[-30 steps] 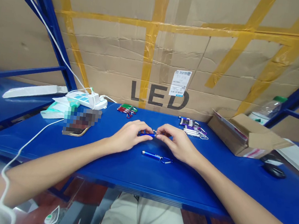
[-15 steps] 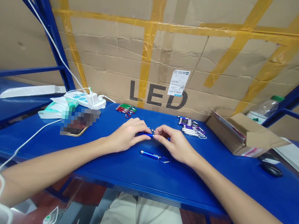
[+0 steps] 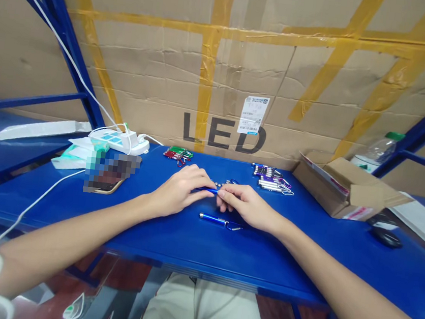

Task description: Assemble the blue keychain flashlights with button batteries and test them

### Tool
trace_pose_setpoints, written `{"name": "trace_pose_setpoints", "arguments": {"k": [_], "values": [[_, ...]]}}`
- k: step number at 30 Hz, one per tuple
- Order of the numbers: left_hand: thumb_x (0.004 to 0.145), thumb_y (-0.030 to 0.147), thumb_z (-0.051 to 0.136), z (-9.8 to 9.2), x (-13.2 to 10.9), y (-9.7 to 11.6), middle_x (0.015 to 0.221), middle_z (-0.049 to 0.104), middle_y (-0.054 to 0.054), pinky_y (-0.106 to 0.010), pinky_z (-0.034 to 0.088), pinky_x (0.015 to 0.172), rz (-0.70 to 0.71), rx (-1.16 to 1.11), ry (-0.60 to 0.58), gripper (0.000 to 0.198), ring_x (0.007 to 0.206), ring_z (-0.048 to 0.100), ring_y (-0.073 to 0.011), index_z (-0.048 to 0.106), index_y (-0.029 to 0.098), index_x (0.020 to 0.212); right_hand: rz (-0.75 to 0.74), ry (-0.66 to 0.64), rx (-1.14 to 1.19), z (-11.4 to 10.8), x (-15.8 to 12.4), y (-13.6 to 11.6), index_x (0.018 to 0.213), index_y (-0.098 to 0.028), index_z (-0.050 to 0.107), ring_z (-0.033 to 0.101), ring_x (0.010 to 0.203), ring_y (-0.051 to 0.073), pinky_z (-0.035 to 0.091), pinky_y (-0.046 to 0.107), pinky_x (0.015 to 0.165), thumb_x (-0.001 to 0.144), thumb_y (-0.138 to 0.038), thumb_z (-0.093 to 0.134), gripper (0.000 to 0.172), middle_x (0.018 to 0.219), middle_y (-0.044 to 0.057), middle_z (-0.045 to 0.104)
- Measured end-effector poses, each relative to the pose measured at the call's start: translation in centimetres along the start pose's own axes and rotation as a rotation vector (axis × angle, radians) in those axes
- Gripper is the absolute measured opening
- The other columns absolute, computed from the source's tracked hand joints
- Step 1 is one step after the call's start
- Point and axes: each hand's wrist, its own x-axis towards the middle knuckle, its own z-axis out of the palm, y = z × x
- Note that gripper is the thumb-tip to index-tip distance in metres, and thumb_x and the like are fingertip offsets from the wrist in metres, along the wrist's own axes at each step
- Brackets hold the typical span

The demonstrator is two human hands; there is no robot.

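Observation:
Both hands meet over the middle of the blue table (image 3: pixel 173 237). My left hand (image 3: pixel 179 189) is closed in a pinch around the body of a blue keychain flashlight (image 3: pixel 211 190), held level. At its right end, the thumb and fingers of my right hand (image 3: pixel 244 201) close on the tip; the fingers partly hide it. Just behind the fingertips lie small shiny metal bits (image 3: pixel 219 184), too small to name, and a blue clip (image 3: pixel 234 181). Nearer to me rests another blue keychain flashlight (image 3: pixel 213 219) with a carabiner clip at its right end.
Red and green flashlights (image 3: pixel 178 154) lie back left, several dark, purple and silver ones (image 3: pixel 271 179) back right. A phone (image 3: pixel 113 175), power strip (image 3: pixel 118 141) and tissue pack (image 3: pixel 78 154) sit left. An open carton (image 3: pixel 347 190) and black mouse (image 3: pixel 387 237) stand right.
My right hand has turned at the flashlight's end, its fingers now curled lower, and the blue clip behind it has come into view. My left hand keeps its hold.

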Motion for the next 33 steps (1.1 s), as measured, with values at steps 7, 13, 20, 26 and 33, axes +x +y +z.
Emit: {"name": "trace_pose_setpoints", "arguments": {"k": [7,13,20,26,33], "values": [[0.109,0.029,0.060,-0.3,0.0,0.5,0.107,0.077,-0.010,-0.039,0.051,0.090,0.107,0.071,0.061,0.022,0.097,0.065,-0.0218,0.074,0.018,0.122,0.169,-0.092,0.361,-0.5,-0.2,-0.5,0.077,-0.017,0.074,0.049,0.064,0.014,0.041,0.028,0.062,0.093,-0.058,0.076,0.045,0.072,0.003,0.068],[0.109,0.032,0.060,0.0,-0.1,0.3,0.107,0.077,-0.010,-0.040,0.052,0.090,0.073,0.104,0.056,0.023,0.097,0.065,-0.0222,0.075,0.019,0.121,0.153,-0.039,0.248,-0.4,0.0,0.0,0.077,-0.017,0.072,0.045,0.059,0.011,0.035,0.026,0.055,0.094,-0.065,0.071,0.052,0.073,0.002,0.067],[0.109,0.028,0.061,0.4,-0.1,0.2,0.107,0.076,-0.010,-0.038,0.053,0.090,0.039,0.062,0.053,0.023,0.097,0.064,-0.0219,0.075,0.017,0.124,0.127,0.145,0.150,-0.2,0.5,0.5,0.088,-0.018,0.068,0.047,0.060,0.012,0.037,0.027,0.056,0.085,-0.068,0.079,0.051,0.076,0.000,0.067],[0.109,0.032,0.060,0.3,-0.1,0.3,0.107,0.076,-0.010,-0.038,0.055,0.091,-0.044,-0.014,0.015,0.026,0.098,0.066,-0.0220,0.076,0.019,0.126,0.077,0.179,0.126,-0.1,0.6,0.7,0.087,-0.018,0.068,0.049,0.062,0.013,0.038,0.028,0.059,0.085,-0.064,0.080,0.047,0.075,-0.001,0.067],[0.108,0.029,0.062,0.3,-0.2,0.3,0.109,0.076,-0.010,-0.037,0.055,0.091,-0.012,-0.021,0.000,0.026,0.098,0.065,-0.0218,0.075,0.019,0.128,0.065,0.131,0.084,-0.4,0.5,0.7,0.089,-0.019,0.069,0.053,0.067,0.015,0.040,0.029,0.064,0.088,-0.059,0.077,0.041,0.077,0.001,0.069]]}}
